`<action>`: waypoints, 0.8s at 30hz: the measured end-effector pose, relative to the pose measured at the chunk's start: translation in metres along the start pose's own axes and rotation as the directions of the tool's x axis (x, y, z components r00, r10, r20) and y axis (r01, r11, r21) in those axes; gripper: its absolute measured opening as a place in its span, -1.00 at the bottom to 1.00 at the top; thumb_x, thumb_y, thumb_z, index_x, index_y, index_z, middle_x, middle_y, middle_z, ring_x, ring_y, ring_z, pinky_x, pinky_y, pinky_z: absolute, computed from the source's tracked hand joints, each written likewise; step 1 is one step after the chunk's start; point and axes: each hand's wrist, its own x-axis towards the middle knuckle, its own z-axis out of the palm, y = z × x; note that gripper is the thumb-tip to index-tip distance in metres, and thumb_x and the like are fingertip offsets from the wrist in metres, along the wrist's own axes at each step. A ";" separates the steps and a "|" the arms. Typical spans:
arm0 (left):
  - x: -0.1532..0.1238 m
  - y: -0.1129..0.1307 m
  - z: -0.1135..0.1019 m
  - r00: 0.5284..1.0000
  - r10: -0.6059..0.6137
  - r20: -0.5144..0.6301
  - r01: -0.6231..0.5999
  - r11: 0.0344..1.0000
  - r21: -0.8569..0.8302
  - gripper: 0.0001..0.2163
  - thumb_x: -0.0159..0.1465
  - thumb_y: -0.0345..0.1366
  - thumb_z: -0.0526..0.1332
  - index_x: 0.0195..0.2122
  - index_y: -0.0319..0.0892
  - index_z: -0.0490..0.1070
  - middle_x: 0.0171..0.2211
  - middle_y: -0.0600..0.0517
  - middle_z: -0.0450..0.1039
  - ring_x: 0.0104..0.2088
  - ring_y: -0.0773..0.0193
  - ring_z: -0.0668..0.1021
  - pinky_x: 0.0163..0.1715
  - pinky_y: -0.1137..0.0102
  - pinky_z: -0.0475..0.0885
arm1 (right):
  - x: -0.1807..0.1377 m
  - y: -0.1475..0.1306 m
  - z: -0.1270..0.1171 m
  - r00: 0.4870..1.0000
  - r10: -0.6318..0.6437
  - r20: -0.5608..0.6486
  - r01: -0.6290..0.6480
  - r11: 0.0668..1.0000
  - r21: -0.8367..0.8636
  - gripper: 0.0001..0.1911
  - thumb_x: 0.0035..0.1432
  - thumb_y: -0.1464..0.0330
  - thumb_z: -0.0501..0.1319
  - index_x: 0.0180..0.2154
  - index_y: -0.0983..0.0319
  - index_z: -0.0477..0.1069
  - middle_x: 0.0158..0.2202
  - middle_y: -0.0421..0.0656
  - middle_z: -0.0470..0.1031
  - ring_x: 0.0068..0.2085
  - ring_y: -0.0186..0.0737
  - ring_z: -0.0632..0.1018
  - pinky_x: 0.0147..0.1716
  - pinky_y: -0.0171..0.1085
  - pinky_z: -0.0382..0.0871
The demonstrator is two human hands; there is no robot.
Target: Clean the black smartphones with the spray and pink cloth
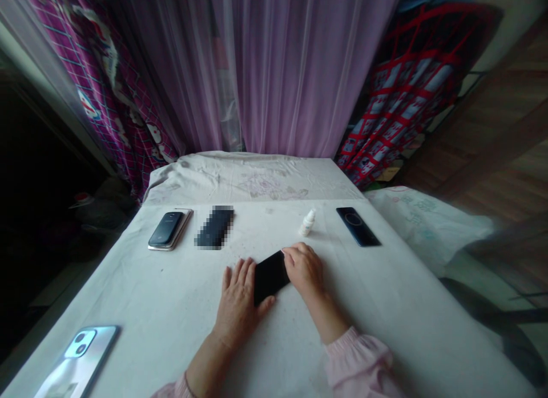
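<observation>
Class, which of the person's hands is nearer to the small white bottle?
Right. The right hand lies just in front of the bottle; the left hand rests farther off, beyond the black phone.

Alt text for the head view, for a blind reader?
A black phone lies on a white-clothed table, left hand at its left edge, right hand at its right. A white bottle and other phones lie around.
</observation>
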 end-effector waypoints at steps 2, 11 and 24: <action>0.000 0.001 -0.001 1.000 0.001 0.012 -0.001 1.000 0.001 -0.32 0.24 0.09 0.14 0.24 -0.30 0.14 0.23 -0.26 0.24 0.25 -0.12 0.25 0.21 -0.07 0.09 | 0.005 0.005 -0.002 0.998 0.057 0.019 -0.056 0.998 -0.040 -0.79 0.19 0.46 0.15 -0.31 0.16 0.57 -0.30 -0.12 0.51 -0.28 -0.21 0.45 -0.28 -0.28 0.24; -0.001 -0.001 0.002 1.000 0.011 0.006 -0.011 1.000 0.004 -0.31 0.24 0.11 0.13 0.24 -0.31 0.15 0.22 -0.27 0.25 0.25 -0.13 0.25 0.20 -0.08 0.10 | -0.004 -0.027 -0.005 0.992 -0.021 0.127 0.023 1.000 -0.013 -0.78 0.21 0.47 0.15 -0.27 0.15 0.56 -0.28 -0.14 0.50 -0.23 -0.23 0.44 -0.21 -0.31 0.22; 0.000 0.000 -0.001 0.999 0.005 0.035 -0.004 1.000 -0.022 -0.30 0.25 0.11 0.11 0.26 -0.30 0.12 0.23 -0.28 0.23 0.27 -0.13 0.22 0.21 -0.08 0.08 | 0.008 0.006 -0.008 0.993 0.100 0.068 -0.095 0.993 -0.076 -0.76 0.21 0.46 0.13 -0.31 0.16 0.57 -0.28 -0.13 0.51 -0.27 -0.26 0.45 -0.26 -0.33 0.22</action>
